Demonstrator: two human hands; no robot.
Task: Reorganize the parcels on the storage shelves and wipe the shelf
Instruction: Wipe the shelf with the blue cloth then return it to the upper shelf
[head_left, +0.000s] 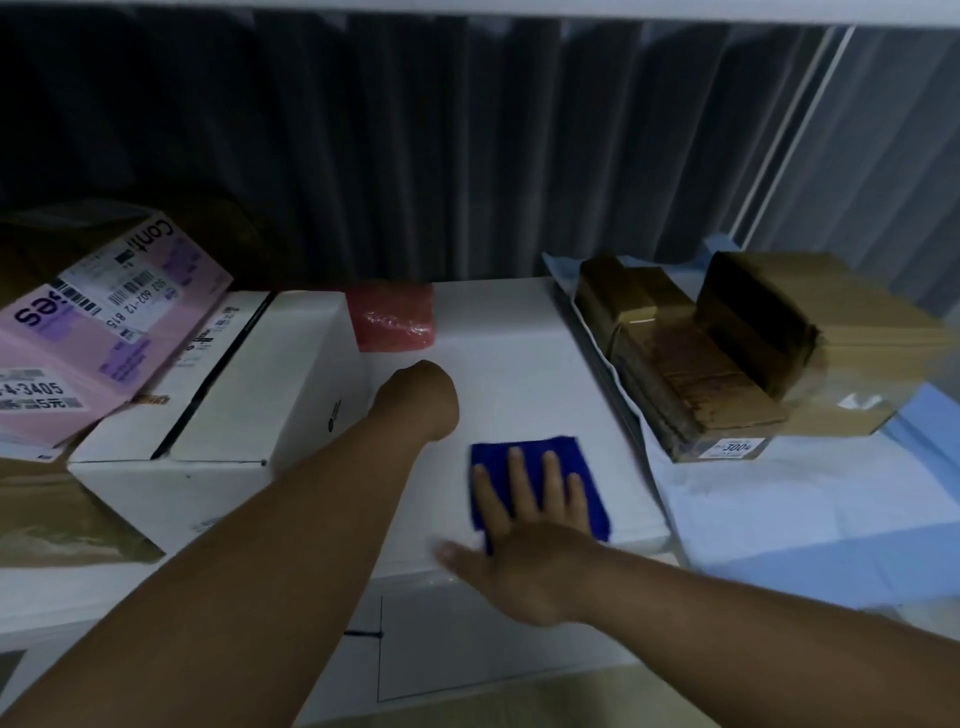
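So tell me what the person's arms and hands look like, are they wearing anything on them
Both arms are bare as far as the picture shows: no sleeves, gloves, watch or bracelet on either forearm or wrist. The right hand shows no rings on its visible fingers, and its nails look short and plain. The left hand is seen from behind the wrist, so its fingers are hidden.

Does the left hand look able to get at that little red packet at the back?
Probably yes: the left hand is just in front of the red packet, with only bare white shelf between them and nothing blocking.
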